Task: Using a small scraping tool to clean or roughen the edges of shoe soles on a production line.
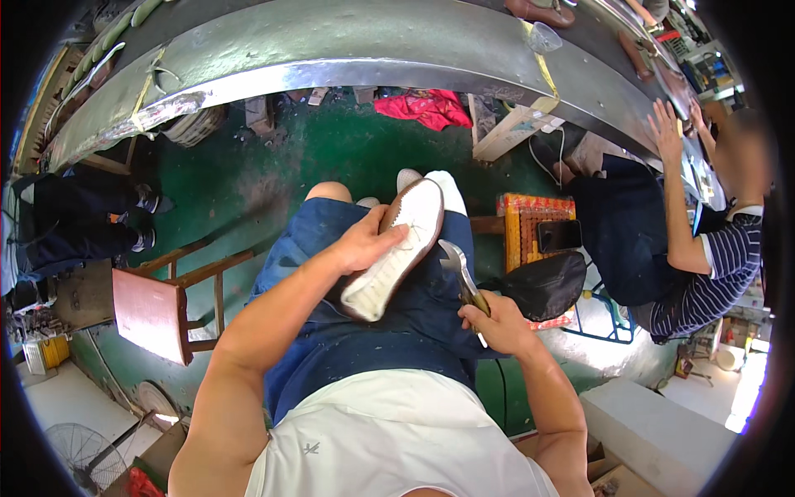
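Note:
A white lace-up shoe (399,248) with a brown sole edge lies tilted over my lap, toe pointing away from me. My left hand (373,238) is closed round its left side, thumb across the upper near the laces. To the right of the shoe, my right hand (499,323) grips lasting pincers (465,282) by the handle. Their curved metal head points up and left, close to the shoe but apart from it. Blue cloth (373,348) covers my lap beneath both hands.
A long metal bench (331,66) runs across the front. On the left stands a wooden stool (153,311), with another person's feet (141,219) beyond it. To the right, a phone (559,235) and black bag (542,286) rest on a beaded seat (522,228), beside a seated co-worker (704,265).

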`<state>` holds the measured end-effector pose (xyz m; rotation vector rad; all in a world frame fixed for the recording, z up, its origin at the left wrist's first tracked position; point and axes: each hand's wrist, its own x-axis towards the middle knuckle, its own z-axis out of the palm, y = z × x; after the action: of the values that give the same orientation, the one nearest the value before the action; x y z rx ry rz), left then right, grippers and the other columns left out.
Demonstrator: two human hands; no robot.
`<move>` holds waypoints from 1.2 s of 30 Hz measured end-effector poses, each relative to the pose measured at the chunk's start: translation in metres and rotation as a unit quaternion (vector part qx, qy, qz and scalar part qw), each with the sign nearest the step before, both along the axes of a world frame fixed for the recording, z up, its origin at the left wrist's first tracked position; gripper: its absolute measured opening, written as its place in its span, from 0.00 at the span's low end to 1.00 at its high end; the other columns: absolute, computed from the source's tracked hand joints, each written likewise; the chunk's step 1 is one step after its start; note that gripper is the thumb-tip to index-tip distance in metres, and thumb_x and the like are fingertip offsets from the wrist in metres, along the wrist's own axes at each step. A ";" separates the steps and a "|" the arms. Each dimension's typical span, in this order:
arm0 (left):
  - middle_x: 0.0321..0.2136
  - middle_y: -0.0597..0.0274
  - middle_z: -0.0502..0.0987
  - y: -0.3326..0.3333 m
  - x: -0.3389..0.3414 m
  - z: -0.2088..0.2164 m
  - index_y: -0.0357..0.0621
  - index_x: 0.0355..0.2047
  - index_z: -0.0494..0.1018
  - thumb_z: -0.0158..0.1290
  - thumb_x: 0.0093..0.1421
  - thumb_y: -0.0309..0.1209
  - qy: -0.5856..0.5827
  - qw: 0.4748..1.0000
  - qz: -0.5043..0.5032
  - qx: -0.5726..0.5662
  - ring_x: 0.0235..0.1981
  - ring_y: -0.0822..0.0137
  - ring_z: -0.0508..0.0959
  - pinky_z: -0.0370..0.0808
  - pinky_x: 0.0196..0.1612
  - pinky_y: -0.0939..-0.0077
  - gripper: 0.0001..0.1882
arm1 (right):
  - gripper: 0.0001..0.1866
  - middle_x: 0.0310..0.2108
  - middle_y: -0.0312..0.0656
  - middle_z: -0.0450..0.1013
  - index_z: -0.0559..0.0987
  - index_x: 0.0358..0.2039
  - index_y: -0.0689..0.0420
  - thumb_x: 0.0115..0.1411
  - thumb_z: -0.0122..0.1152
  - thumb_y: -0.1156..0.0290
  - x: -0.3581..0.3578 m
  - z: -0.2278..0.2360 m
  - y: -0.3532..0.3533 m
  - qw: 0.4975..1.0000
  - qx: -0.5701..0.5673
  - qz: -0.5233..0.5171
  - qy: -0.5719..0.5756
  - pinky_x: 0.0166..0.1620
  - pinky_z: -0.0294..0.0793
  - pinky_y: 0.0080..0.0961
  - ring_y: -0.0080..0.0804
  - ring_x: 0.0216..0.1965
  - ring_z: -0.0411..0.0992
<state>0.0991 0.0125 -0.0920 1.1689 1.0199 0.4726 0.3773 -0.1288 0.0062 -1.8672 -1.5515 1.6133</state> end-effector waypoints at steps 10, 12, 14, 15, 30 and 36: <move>0.57 0.40 0.72 -0.004 -0.006 0.025 0.37 0.67 0.56 0.58 0.66 0.47 0.077 0.971 -0.212 0.078 0.59 0.50 0.73 0.68 0.62 0.63 0.39 | 0.16 0.35 0.41 0.79 0.78 0.48 0.66 0.70 0.57 0.65 0.006 0.003 0.028 0.958 -0.223 -0.036 0.174 0.30 0.79 0.21 0.25 0.34 0.78; 0.57 0.38 0.71 -0.004 -0.005 0.022 0.37 0.67 0.56 0.58 0.66 0.47 0.077 0.968 -0.220 0.095 0.60 0.49 0.73 0.68 0.62 0.62 0.39 | 0.16 0.34 0.39 0.78 0.79 0.48 0.65 0.70 0.57 0.64 0.002 0.005 0.033 0.946 -0.236 -0.062 0.213 0.29 0.79 0.21 0.23 0.34 0.78; 0.57 0.38 0.71 -0.005 -0.006 0.018 0.37 0.67 0.56 0.58 0.65 0.47 0.073 0.968 -0.218 0.105 0.60 0.48 0.73 0.68 0.62 0.61 0.39 | 0.15 0.33 0.42 0.79 0.78 0.47 0.65 0.70 0.58 0.65 0.004 0.001 0.039 0.950 -0.239 -0.035 0.200 0.30 0.79 0.25 0.30 0.33 0.78; 0.58 0.38 0.71 -0.006 -0.006 0.016 0.37 0.67 0.56 0.58 0.65 0.47 0.067 0.966 -0.219 0.116 0.60 0.48 0.73 0.68 0.62 0.61 0.40 | 0.14 0.32 0.44 0.79 0.78 0.45 0.65 0.69 0.58 0.65 0.004 -0.002 0.041 0.953 -0.240 -0.011 0.186 0.31 0.78 0.29 0.36 0.31 0.79; 0.60 0.39 0.71 -0.008 0.001 0.010 0.40 0.69 0.57 0.39 0.73 0.56 0.058 0.981 -0.179 0.054 0.64 0.48 0.70 0.64 0.66 0.60 0.36 | 0.24 0.54 0.55 0.75 0.68 0.61 0.69 0.71 0.57 0.67 0.000 -0.017 0.034 0.844 -0.329 -0.115 0.406 0.41 0.87 0.35 0.43 0.53 0.78; 0.61 0.40 0.71 -0.008 0.004 0.003 0.41 0.69 0.57 0.39 0.73 0.57 0.074 0.982 -0.173 0.028 0.64 0.48 0.69 0.64 0.66 0.61 0.37 | 0.24 0.50 0.52 0.76 0.70 0.59 0.69 0.71 0.57 0.64 -0.012 -0.056 0.011 0.736 -0.347 -0.171 0.556 0.37 0.87 0.30 0.41 0.50 0.79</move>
<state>0.1035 0.0044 -0.0891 1.4166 0.9072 0.1408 0.3653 -0.1175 -0.0495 -0.7962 -0.0740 2.5108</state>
